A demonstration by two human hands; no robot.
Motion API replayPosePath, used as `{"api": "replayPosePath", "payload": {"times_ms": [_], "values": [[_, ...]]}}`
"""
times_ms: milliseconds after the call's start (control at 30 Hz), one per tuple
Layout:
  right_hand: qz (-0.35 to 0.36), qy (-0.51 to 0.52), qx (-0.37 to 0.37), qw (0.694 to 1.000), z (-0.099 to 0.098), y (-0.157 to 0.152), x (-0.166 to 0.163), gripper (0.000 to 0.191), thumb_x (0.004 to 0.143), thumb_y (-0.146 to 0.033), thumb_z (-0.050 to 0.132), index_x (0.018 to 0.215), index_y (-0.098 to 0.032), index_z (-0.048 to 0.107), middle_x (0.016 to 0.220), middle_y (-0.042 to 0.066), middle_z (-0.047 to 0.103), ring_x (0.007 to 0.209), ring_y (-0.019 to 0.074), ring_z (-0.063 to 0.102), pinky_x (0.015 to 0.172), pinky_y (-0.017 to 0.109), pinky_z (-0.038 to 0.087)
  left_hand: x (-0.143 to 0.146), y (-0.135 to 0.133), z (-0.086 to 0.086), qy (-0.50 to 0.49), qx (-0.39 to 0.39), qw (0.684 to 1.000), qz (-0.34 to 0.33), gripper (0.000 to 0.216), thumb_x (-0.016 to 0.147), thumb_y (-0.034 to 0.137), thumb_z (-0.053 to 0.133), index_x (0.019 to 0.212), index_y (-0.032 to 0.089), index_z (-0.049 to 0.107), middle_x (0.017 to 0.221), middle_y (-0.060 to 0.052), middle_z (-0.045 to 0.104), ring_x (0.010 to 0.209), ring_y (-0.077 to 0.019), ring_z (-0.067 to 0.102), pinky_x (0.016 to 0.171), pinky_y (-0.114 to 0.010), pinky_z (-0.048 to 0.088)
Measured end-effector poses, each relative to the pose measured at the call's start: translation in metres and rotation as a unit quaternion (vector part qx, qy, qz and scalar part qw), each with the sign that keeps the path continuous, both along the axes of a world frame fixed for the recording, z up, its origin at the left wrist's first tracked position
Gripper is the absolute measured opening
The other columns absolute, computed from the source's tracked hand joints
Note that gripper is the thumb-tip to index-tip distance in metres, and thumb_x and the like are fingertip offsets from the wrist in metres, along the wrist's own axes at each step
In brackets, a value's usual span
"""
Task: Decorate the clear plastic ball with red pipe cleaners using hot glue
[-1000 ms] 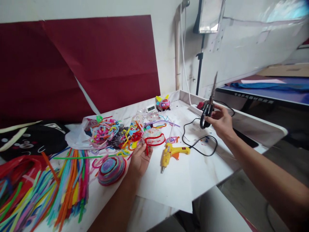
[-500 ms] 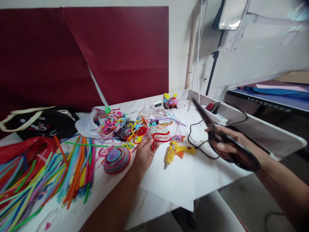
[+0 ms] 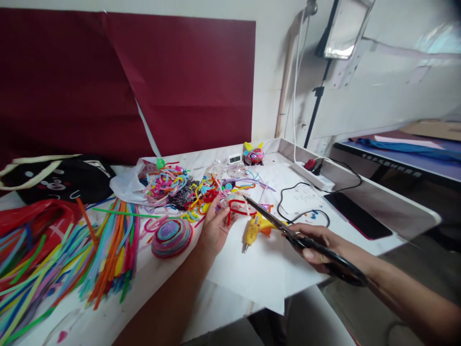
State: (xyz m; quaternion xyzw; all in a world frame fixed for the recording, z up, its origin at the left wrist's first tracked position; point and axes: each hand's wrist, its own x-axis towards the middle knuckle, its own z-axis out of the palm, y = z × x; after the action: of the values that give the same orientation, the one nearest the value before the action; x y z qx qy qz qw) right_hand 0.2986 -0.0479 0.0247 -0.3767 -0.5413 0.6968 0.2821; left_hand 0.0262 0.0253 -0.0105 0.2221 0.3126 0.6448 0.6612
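Note:
My left hand (image 3: 215, 230) is closed on a red pipe cleaner (image 3: 228, 217), bent around a clear plastic piece whose shape I cannot fully make out. My right hand (image 3: 322, 246) grips large black-handled scissors (image 3: 266, 216), the blades pointing left with their tips close to the pipe cleaner. The blades look nearly together. Under the scissors lies a yellow hot glue gun (image 3: 252, 232), nozzle toward me, partly hidden. A dome of coiled multicoloured pipe cleaners (image 3: 172, 237) rests left of my left hand.
Bundled pipe cleaners (image 3: 117, 252) lie at left beside a red bag (image 3: 54, 216). Tangled scraps (image 3: 167, 185) fill the middle back. A horned ball figure (image 3: 254, 154), a small digital clock (image 3: 235, 159), a power strip (image 3: 313, 177) and a phone (image 3: 356, 216) stand farther off. A black cord loops across.
My right hand has brought the scissors left and down, from raised at the right to beside the red pipe cleaner. My left hand keeps its hold; the view has shifted slightly.

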Motion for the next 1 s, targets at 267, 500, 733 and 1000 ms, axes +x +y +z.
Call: {"api": "replayPosePath", "payload": {"times_ms": [267,500,733,1000], "values": [[-0.074,0.071,0.033,0.994,-0.005,0.019,0.02,0.037,0.079,-0.044,0.072,0.104,-0.02,0.06,0.065,-0.005,0.043,0.045,0.0047,0.035,0.04,0.018,0.029,-0.001,0.002,0.003,0.018,0.016,1.0,0.004,0.05,0.073,0.004,0.067,0.117,0.028,0.06,0.09,0.001,0.067,0.072,-0.0089,0.067,0.067,-0.022,0.057],[-0.13,0.104,0.012,0.986,-0.017,0.037,0.044,0.035,0.081,-0.046,0.069,0.104,-0.021,0.062,0.067,-0.005,0.045,0.046,0.0059,0.038,0.053,0.028,0.05,-0.002,0.002,0.004,0.021,0.011,1.0,0.014,0.056,0.073,0.002,0.066,0.12,0.033,0.059,0.092,0.002,0.067,0.076,-0.0091,0.067,0.065,-0.021,0.057],[-0.168,0.158,-0.036,0.972,-0.012,0.039,0.052,0.036,0.084,-0.053,0.062,0.105,-0.025,0.06,0.069,-0.004,0.047,0.051,0.0091,0.043,0.064,0.035,0.055,-0.003,0.003,0.004,0.027,0.002,0.999,0.023,0.054,0.073,0.002,0.067,0.117,0.032,0.062,0.086,0.003,0.064,0.07,-0.0078,0.065,0.064,-0.02,0.058],[-0.081,0.12,-0.021,0.989,-0.003,0.017,0.054,0.04,0.084,-0.056,0.06,0.104,-0.021,0.059,0.069,-0.002,0.046,0.05,0.008,0.041,0.047,0.025,0.048,-0.001,0.002,0.003,0.007,0.004,1.0,0.004,0.037,0.073,0.001,0.065,0.104,0.022,0.066,0.086,0.001,0.067,0.07,-0.0087,0.066,0.065,-0.021,0.057]]}}
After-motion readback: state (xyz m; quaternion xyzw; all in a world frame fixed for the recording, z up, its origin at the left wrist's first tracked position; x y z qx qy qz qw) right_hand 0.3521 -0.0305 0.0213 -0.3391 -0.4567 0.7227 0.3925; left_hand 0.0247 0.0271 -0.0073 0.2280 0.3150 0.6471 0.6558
